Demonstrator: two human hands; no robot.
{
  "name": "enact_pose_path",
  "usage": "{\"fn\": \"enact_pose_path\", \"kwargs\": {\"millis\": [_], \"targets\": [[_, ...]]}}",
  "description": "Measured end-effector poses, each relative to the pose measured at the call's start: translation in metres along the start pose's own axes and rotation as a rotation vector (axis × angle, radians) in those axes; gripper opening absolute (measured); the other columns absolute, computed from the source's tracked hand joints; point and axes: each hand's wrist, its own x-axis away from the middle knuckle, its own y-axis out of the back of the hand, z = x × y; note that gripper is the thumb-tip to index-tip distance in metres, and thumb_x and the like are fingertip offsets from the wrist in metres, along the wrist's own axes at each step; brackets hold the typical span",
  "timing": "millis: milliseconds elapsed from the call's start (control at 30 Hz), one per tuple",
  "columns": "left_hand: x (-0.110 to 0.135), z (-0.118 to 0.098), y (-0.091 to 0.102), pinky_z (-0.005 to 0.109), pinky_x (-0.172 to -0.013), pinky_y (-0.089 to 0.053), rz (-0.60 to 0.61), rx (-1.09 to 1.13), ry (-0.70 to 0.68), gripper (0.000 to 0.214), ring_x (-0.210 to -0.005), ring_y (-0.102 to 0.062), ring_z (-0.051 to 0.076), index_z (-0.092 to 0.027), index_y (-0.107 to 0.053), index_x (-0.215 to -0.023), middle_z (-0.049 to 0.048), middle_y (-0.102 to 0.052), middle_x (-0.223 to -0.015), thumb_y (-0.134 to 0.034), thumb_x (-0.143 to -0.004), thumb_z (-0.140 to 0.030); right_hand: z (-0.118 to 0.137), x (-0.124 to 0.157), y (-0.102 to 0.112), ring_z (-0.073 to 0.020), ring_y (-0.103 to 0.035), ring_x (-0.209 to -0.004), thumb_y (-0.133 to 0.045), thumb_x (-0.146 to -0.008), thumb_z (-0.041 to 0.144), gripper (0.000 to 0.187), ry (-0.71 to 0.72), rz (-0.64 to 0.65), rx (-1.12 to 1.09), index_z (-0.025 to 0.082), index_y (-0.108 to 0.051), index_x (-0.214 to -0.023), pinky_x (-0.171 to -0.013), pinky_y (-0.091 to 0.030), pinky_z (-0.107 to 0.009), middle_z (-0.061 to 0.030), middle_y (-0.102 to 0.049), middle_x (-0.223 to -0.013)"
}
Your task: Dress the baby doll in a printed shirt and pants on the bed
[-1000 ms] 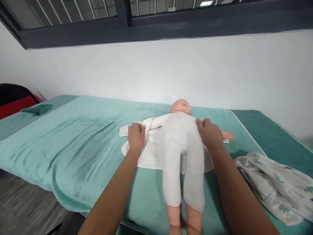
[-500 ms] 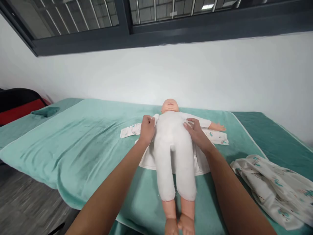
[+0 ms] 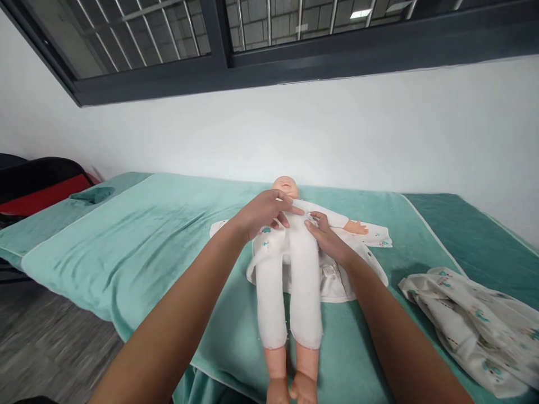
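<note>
A baby doll [image 3: 305,280] with a white cloth body lies on its back, feet toward me. Beneath it a white printed baby shirt [image 3: 337,289] is spread open, its sleeves out to both sides; one front part lies over the doll's hip on the left. My left hand [image 3: 267,213] is over the doll's chest, fingers loosely spread and the index finger stretched to the right. At the doll's right-hand side in view, my right hand [image 3: 326,235] has thumb and fingers closed on its body. The doll's left-side arm is hidden behind my left hand.
Crumpled printed baby cloth [image 3: 467,325] lies at the right. A green cover [image 3: 147,252] lies over the bed, which stands against a white wall [image 3: 269,134] below a barred window [image 3: 273,22]. A black and red chair [image 3: 46,188] is at the far left.
My left hand has moved right, from the doll's side onto its chest, and its fingers have spread. The doll has shifted left, and a shirt front now covers its hip.
</note>
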Motion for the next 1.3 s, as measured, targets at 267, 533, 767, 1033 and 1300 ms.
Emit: {"fn": "enact_pose_path", "kwargs": {"millis": [267,533,767,1033,1300], "targets": [[0.034,0.050,-0.008,0.028,-0.065,-0.049,-0.460,-0.123,-0.069,0.013,-0.078,-0.065,0.017,-0.020,-0.061,-0.082,0.0053,-0.074,-0.095,-0.056,-0.088,-0.030,-0.002,-0.002,0.002,-0.0246,-0.058,-0.117,-0.047,-0.089,0.070,0.064,0.007,-0.019,0.014,0.027,-0.035,-0.134,-0.101,-0.047,-0.040,-0.0101,-0.054,-0.131],[0.077,0.114,-0.004,0.036,-0.082,-0.054,-0.451,-0.153,-0.238,0.027,-0.092,-0.066,0.022,-0.022,-0.067,-0.102,0.0090,-0.072,-0.105,-0.046,-0.095,-0.037,0.002,-0.001,0.001,-0.0251,-0.057,-0.117,-0.048,-0.089,0.068,0.061,-0.007,-0.045,0.024,0.027,-0.039,-0.133,-0.101,-0.046,-0.041,-0.0101,-0.054,-0.129],[0.038,0.172,0.081,0.060,-0.107,-0.037,-0.657,-1.043,0.046,0.051,-0.136,-0.041,0.038,-0.021,-0.046,-0.143,0.0166,-0.050,-0.147,-0.045,-0.092,-0.028,0.002,0.000,-0.002,-0.0243,-0.055,-0.121,-0.053,-0.087,0.065,0.058,-0.002,-0.064,-0.060,0.029,-0.039,-0.131,-0.101,-0.047,-0.040,-0.0092,-0.052,-0.134],[0.012,0.173,0.091,0.057,-0.109,-0.034,-0.721,-1.164,0.037,0.054,-0.139,-0.040,0.037,-0.017,-0.043,-0.147,0.0168,-0.046,-0.151,-0.033,-0.095,-0.020,0.002,-0.001,-0.010,-0.0195,-0.063,-0.094,-0.052,-0.089,0.058,0.056,0.075,-0.070,-0.091,0.028,-0.034,-0.132,-0.083,-0.052,-0.035,-0.0034,-0.060,-0.108],[0.017,0.162,0.067,0.053,-0.121,-0.021,-0.668,-0.952,-0.290,0.051,-0.146,-0.037,0.025,-0.024,-0.060,-0.131,0.0066,-0.060,-0.141,-0.038,-0.087,-0.009,0.001,-0.003,0.032,-0.0172,-0.063,-0.067,-0.056,-0.086,0.056,0.034,0.044,-0.349,0.061,0.022,-0.059,-0.083,-0.069,-0.050,-0.031,-0.0005,-0.067,-0.073]]}}
